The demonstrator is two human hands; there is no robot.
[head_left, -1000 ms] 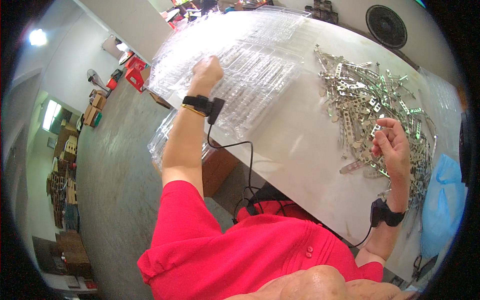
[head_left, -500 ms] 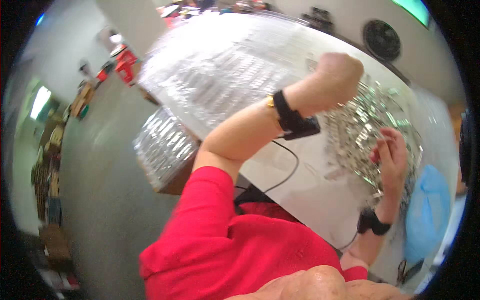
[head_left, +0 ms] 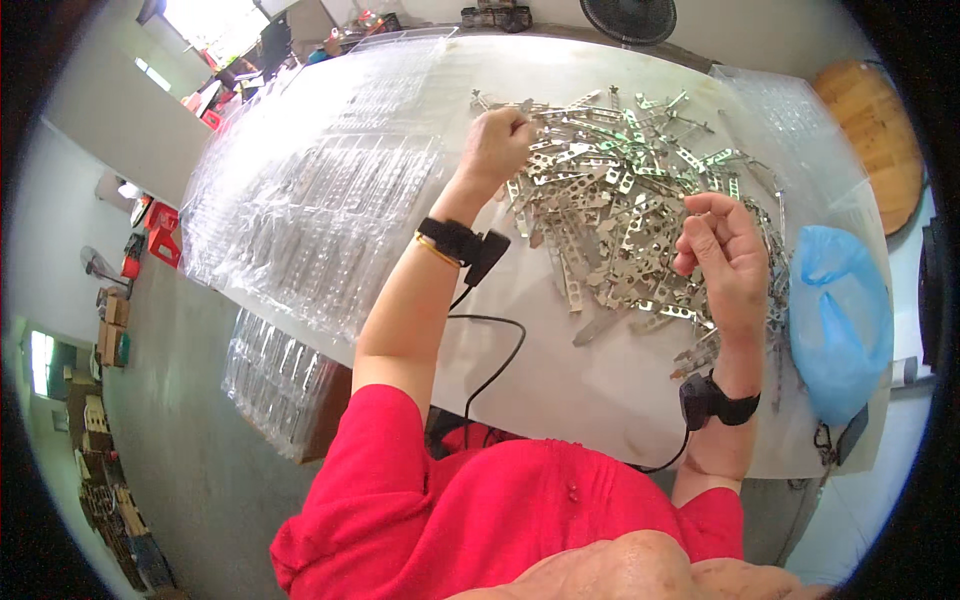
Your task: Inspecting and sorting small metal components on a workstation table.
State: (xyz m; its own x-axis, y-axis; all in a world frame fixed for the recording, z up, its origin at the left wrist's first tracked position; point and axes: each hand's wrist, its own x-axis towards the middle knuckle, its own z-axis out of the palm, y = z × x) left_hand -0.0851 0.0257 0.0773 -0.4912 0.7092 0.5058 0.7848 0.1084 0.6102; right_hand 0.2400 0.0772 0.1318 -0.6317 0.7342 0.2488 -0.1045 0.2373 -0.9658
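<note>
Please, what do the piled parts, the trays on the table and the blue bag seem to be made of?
Piled parts: metal, silvery and fairly smooth, as their bright glints suggest; which metal is unclear.
Trays: probably thin clear plastic, glossy, being see-through with moulded rows and strong reflections.
Blue bag: likely thin plastic film, slightly shiny and translucent, with soft creases.

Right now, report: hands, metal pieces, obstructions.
Left hand at left edge of perforated metal strips, right hand over right side; grips unclear. Strips heaped on table. Blue plastic bag alongside, seemingly not blocking.
</note>
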